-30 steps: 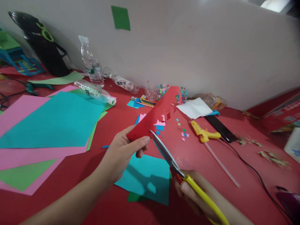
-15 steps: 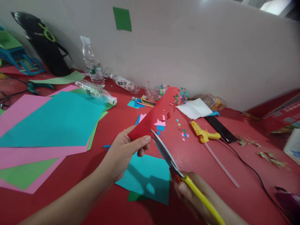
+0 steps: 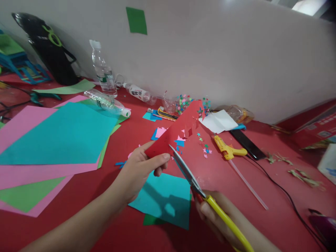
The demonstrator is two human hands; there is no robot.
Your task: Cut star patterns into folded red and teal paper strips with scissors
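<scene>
The left hand (image 3: pixel 139 164) pinches light, likely floppy red paper (image 3: pixel 168 136), best held at its eight-o'clock end; the right hand (image 3: pixel 209 216) clasps scissors (image 3: pixel 187 172) at five o'clock.

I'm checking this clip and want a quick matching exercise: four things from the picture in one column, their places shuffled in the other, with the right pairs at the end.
Things
1. red paper
2. scissors
3. yellow glue gun
4. green square

Places
A. up on the wall
B. in the right hand
C. lying beside a flat black object
D. pinched between the thumb and fingers of the left hand

Right pairs: 1-D, 2-B, 3-C, 4-A
</scene>
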